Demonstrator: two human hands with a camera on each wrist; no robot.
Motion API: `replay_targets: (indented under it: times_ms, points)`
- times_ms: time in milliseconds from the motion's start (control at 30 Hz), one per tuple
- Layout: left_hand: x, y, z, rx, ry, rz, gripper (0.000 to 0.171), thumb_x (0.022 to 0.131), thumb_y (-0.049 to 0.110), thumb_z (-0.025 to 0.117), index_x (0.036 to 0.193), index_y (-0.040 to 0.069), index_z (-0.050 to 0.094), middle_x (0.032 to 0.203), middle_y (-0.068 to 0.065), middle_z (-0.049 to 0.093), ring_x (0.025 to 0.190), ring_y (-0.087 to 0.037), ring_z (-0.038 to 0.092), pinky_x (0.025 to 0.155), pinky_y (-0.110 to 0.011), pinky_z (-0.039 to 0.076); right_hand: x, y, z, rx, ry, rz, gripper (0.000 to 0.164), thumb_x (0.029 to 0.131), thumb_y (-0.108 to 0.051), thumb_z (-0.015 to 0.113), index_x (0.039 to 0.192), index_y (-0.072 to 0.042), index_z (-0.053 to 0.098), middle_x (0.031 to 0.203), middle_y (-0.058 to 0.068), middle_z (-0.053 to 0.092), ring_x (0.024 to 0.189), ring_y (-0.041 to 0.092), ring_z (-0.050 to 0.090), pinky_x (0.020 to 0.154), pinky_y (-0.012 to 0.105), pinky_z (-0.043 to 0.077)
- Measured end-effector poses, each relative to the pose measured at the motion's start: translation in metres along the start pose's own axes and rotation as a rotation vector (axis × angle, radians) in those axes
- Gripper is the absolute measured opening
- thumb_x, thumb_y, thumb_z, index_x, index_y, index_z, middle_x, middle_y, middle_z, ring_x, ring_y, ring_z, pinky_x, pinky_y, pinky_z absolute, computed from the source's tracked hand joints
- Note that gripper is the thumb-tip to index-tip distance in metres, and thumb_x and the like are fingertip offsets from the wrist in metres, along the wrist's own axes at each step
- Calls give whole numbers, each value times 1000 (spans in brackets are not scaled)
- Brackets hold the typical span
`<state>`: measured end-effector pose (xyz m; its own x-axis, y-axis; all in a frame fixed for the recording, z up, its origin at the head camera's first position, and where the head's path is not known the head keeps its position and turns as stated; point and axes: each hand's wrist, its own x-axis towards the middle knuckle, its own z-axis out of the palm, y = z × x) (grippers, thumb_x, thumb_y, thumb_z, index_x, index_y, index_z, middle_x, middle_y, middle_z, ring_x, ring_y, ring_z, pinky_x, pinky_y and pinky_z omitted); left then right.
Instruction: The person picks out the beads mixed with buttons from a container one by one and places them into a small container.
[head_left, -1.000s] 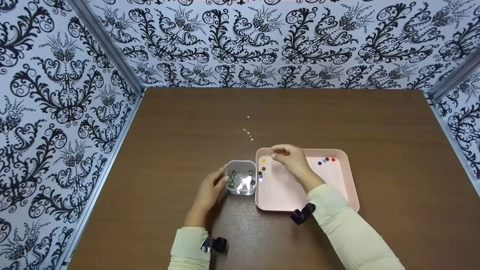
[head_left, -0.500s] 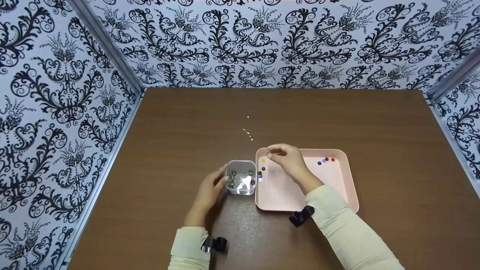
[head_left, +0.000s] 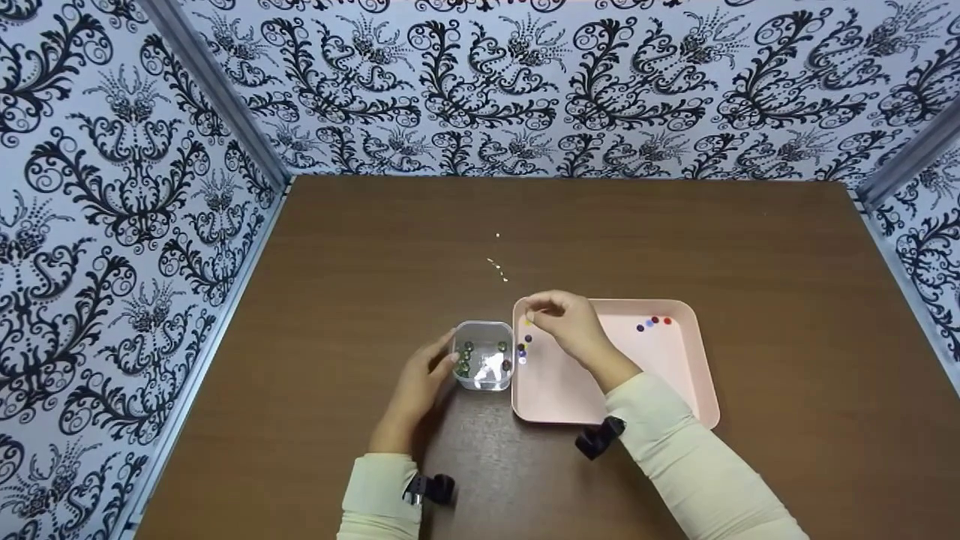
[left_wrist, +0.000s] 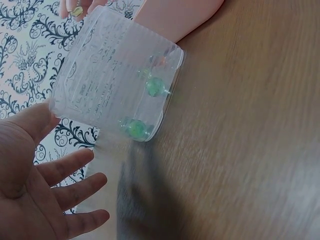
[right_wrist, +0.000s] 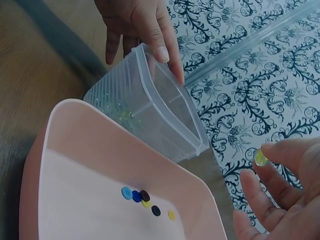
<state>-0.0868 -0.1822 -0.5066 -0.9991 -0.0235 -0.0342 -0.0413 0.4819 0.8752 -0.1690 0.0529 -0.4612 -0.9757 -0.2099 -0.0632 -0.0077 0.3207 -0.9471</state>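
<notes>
My right hand (head_left: 568, 324) is over the pink tray's left back corner. Between thumb and index finger it pinches a small yellow-green glass marble (right_wrist: 260, 157); the other fingers are loosely bent. A clear plastic container (head_left: 482, 381) stands against the left side of the pink tray (head_left: 562, 401). Several green marbles (left_wrist: 136, 129) and a dark one (head_left: 506, 365) lie in the container. On its left, my left hand (head_left: 418, 380) touches the rim with thumb and index finger, while its other fingers spread out straight.
Several small buttons (right_wrist: 127, 193), blue, yellow and dark, lie along the tray's left side. More buttons (head_left: 667, 321), including red ones, sit in its back right corner. Small light specks (head_left: 498, 268) mark the brown table (head_left: 360, 247) behind. Patterned panels (head_left: 487, 90) enclose the table.
My right hand has shifted a little left across the tray's back edge, towards the container. My left hand, the container and the tray stay in place.
</notes>
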Motion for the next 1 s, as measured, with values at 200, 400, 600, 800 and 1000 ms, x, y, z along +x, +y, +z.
replay_targets:
  times_ms: [200, 400, 600, 800, 1000]
  points:
    - [1, -2, 1, 6, 8, 14, 42, 97, 18, 58, 137, 6, 54, 135, -24, 53, 129, -41, 45, 110, -54, 32, -1, -3, 4, -9, -11, -46, 20, 83, -3, 70, 102, 0, 72, 99, 11, 72, 94, 30, 65, 82, 29, 52]
    - [1, -2, 2, 0, 7, -18, 42, 97, 18, 58, 138, 7, 54, 137, -24, 52, 130, -41, 44, 111, -54, 31, -1, -5, 7, -15, -22, -64, 18, 83, -1, 70, 100, 1, 72, 98, 12, 72, 94, 31, 65, 84, 31, 53]
    - [1, -3, 2, -4, 9, -12, 43, 97, 18, 58, 138, 6, 53, 137, -25, 51, 130, -42, 43, 111, -55, 30, -2, -8, 11, -39, -34, -60, 19, 83, 0, 69, 102, 1, 71, 98, 12, 72, 94, 30, 65, 84, 33, 54]
    - [0, -3, 2, -5, 10, 4, 42, 97, 18, 58, 137, 7, 54, 137, -23, 52, 131, -41, 43, 111, -54, 30, -2, -10, 15, -48, -52, -45, 19, 84, -1, 69, 103, 0, 71, 101, 14, 71, 92, 28, 66, 79, 29, 55]
    - [0, -2, 2, -8, 7, -16, 43, 97, 19, 58, 138, 9, 54, 139, -22, 50, 132, -40, 42, 112, -54, 28, -4, -14, 17, -43, -79, -56, 19, 85, -1, 68, 104, 1, 71, 102, 17, 71, 88, 27, 66, 72, 30, 57]
